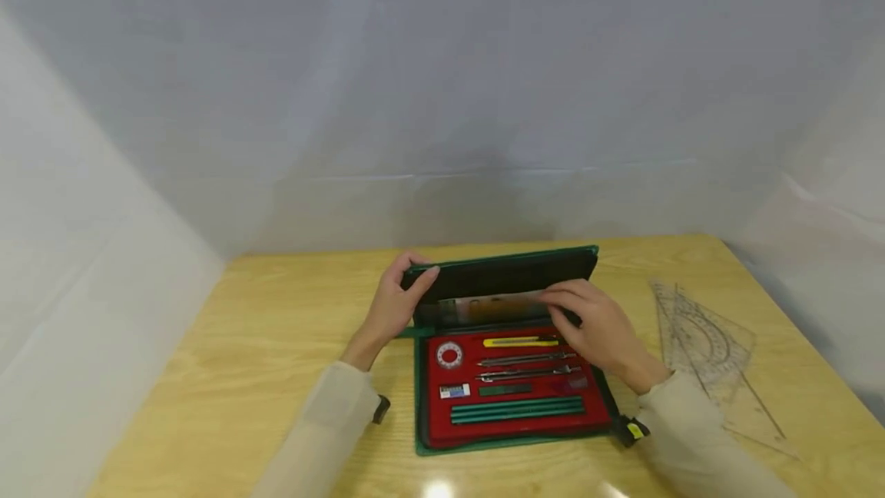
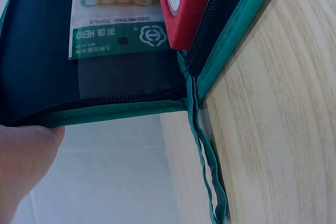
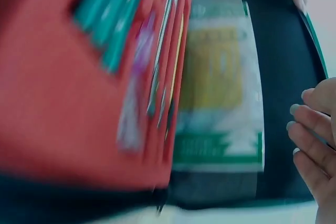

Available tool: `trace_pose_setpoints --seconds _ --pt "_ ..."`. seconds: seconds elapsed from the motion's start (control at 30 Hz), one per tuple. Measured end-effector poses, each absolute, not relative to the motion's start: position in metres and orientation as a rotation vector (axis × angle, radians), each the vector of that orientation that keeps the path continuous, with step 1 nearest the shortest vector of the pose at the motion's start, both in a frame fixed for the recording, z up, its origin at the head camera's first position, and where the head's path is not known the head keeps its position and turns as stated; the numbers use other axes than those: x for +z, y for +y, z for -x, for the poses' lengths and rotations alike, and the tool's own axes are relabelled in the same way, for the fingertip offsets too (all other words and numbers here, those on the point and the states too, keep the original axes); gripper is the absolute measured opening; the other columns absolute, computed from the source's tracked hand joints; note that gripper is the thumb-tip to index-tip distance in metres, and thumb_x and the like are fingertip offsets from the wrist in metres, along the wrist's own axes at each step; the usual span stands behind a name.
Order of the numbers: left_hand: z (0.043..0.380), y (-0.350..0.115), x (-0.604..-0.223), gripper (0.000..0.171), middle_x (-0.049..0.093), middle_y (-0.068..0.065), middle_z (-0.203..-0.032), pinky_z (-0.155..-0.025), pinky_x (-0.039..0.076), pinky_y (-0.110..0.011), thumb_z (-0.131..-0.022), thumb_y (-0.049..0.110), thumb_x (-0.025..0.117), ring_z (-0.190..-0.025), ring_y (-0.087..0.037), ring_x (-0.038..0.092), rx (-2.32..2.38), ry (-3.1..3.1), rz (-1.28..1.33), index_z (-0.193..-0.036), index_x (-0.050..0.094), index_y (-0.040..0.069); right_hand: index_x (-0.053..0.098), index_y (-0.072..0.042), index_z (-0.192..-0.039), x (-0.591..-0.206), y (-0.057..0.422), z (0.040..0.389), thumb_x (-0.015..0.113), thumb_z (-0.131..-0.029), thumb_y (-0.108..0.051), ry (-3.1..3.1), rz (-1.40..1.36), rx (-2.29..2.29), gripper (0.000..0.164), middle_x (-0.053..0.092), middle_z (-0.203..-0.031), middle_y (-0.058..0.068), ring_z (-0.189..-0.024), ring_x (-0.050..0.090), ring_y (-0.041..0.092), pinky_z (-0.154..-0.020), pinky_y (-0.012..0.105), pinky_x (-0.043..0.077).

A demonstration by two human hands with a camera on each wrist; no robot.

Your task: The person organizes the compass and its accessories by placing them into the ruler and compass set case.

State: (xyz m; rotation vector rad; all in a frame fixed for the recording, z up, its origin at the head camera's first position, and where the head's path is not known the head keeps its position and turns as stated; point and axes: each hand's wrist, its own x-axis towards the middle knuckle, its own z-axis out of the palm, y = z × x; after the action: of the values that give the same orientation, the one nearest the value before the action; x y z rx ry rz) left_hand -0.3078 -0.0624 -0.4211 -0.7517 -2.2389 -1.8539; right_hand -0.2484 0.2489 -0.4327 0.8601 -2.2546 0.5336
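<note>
A green zip case [image 1: 420, 440] lies unfolded on the table, its dark-lined lid [image 1: 508, 277] tilted up at the back. My left hand [image 1: 392, 304] grips the lid's left edge, thumb on the inner side. In the lid's clear pocket sits a flat packet [image 2: 115, 38] printed "GEOMETRIC TOOLS". My right hand [image 1: 603, 330] is at the lid's right part, its fingertips [image 3: 295, 109] beside the packet's edge, fingers loosely bent. Below, a red tray [image 1: 437, 427] holds a yellow cutter [image 1: 520, 342], metal compasses [image 1: 528, 375], a white ring [image 1: 450, 356], an eraser [image 1: 454, 390] and green pencils [image 1: 518, 410].
Clear set squares [image 1: 757, 406] and a clear protractor [image 1: 712, 340] lie overlapping on the right side of the wooden table [image 1: 276, 352]. A green strap [image 2: 202, 145] hangs out at the case's hinge. White cloth [image 1: 442, 98] stands behind the table and along both sides.
</note>
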Motion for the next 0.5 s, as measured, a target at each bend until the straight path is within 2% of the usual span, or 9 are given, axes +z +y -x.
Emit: trace_pose_setpoints --seconds 0.13,0.3,0.37,0.4,0.5 --pt "0.305 -0.066 -0.42 0.016 0.056 -0.005 -0.111 -0.096 0.036 -0.043 -0.097 0.024 0.058 -0.109 -0.019 0.049 -1.861 -2.254 0.735 -0.105 0.057 0.01 0.071 -0.003 -0.1 -0.437 0.276 0.239 0.073 -0.077 0.001 -2.285 -0.643 0.523 0.023 0.065 -0.103 0.01 -0.093 0.06 0.028 -0.075 0.044 0.05" --pt "0.303 -0.069 -0.419 0.014 0.055 -0.008 -0.107 -0.093 0.037 -0.044 -0.097 0.019 0.057 -0.104 -0.023 0.049 -1.874 -2.257 0.747 -0.104 0.056 0.006 0.068 -0.002 -0.107 -0.441 0.326 0.22 0.065 -0.09 -0.012 -2.428 -0.193 0.53 0.02 0.06 -0.108 0.016 -0.088 0.058 0.033 -0.058 0.045 0.048" --pt "0.299 -0.069 -0.414 0.013 0.055 -0.01 -0.107 -0.093 0.038 -0.044 -0.098 0.015 0.056 -0.103 -0.024 0.049 -1.877 -2.262 0.756 -0.104 0.056 0.003 0.064 -0.002 -0.115 -0.442 0.35 0.21 0.059 -0.095 -0.024 -2.531 -0.011 0.551 0.03 0.056 -0.113 0.019 -0.085 0.057 0.034 -0.05 0.043 0.045" --pt "0.296 -0.068 -0.41 0.013 0.055 -0.011 -0.107 -0.092 0.038 -0.043 -0.098 0.014 0.056 -0.103 -0.024 0.049 -1.875 -2.265 0.756 -0.104 0.055 0.002 0.061 0.001 -0.119 -0.442 0.361 0.206 0.057 -0.096 -0.032 -2.594 0.078 0.576 0.039 0.054 -0.114 0.022 -0.087 0.056 0.035 -0.051 0.044 0.044" --pt "0.286 -0.067 -0.398 0.012 0.055 -0.012 -0.107 -0.092 0.038 -0.043 -0.098 0.01 0.055 -0.101 -0.024 0.049 -1.868 -2.275 0.751 -0.104 0.055 -0.001 0.042 0.011 -0.134 -0.442 0.396 0.195 0.044 -0.095 -0.057 -2.875 0.346 0.666 0.079 0.04 -0.123 0.037 -0.093 0.051 0.048 -0.054 0.051 0.042"
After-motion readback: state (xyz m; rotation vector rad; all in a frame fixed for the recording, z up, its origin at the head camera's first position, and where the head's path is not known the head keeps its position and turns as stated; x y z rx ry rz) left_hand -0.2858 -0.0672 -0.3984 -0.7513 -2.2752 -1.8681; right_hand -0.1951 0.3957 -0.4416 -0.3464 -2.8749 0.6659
